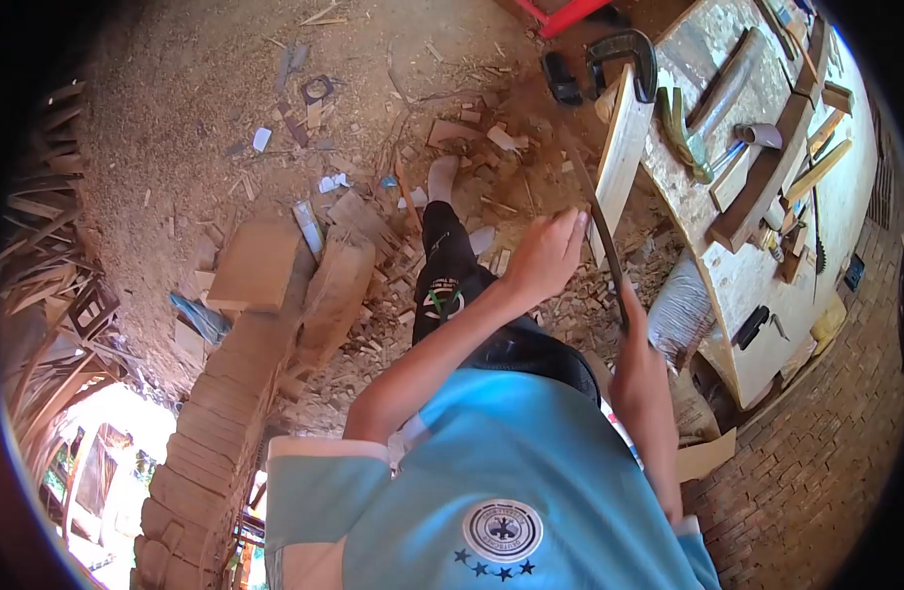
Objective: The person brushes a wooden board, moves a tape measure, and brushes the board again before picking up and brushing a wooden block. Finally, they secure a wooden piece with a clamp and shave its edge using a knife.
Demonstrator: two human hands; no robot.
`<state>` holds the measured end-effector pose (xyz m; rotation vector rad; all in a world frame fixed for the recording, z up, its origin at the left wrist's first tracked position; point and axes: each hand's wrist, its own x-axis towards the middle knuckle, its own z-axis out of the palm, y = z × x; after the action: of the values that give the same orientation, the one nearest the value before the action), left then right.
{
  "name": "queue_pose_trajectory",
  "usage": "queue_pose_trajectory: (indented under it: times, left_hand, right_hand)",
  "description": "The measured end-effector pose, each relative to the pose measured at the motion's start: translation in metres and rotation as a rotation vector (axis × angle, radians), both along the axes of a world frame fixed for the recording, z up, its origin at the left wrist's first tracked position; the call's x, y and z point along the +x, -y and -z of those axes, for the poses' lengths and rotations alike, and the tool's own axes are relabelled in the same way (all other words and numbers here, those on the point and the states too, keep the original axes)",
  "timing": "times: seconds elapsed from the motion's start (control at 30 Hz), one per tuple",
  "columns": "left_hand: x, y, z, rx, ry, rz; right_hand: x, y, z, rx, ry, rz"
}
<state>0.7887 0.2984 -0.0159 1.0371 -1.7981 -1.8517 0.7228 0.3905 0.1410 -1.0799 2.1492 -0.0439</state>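
A long, narrow dark file slants up and away from my right hand, which is closed round its near end. The far end of the file is smeared by motion. My left hand has its fingers bent together beside the file, at the near end of a pale wooden board. Whether those fingertips pinch the board or the file, I cannot make out. A dark C-clamp grips the board's far end at the workbench edge.
The workbench on the right carries a dark wooden beam, a curved wooden-handled tool and a black-handled item. Offcuts litter the ground. A thick timber lies on the left; a sack stands under the bench.
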Motion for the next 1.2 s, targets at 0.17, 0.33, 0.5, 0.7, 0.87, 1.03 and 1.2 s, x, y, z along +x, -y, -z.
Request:
queue_pose_trajectory:
  times: [0.17, 0.33, 0.5, 0.7, 0.87, 1.03, 1.2]
  left_hand:
    - [-0.001, -0.007, 0.000, -0.096, 0.014, -0.016]
    - [0.001, -0.001, 0.005, -0.189, 0.005, 0.034]
    - [-0.003, -0.005, 0.008, -0.094, 0.047, 0.041]
    - [-0.005, 0.002, 0.004, -0.211, 0.062, 0.063]
    - [0.000, -0.001, 0.001, -0.254, 0.056, 0.099]
    - [0.004, -0.007, 0.020, -0.296, 0.099, 0.088]
    - [0.006, 0.003, 0.010, -0.279, 0.211, 0.189]
  right_hand:
    - [0.001, 0.005, 0.008, 0.224, 0.189, 0.191]
    - [0.016, -0.034, 0.046, -0.228, 0.078, 0.154]
    - [-0.001, -0.008, 0.086, -0.272, 0.157, 0.240]
    - [0.029, -0.094, 0.090, -0.230, 0.191, 0.309]
    - [0.029, -0.075, 0.099, -0.347, 0.215, 0.303]
    - [0.028, -0.062, 0.106, -0.426, 0.217, 0.363]
    - [0.044, -0.095, 0.117, -0.503, 0.062, 0.322]
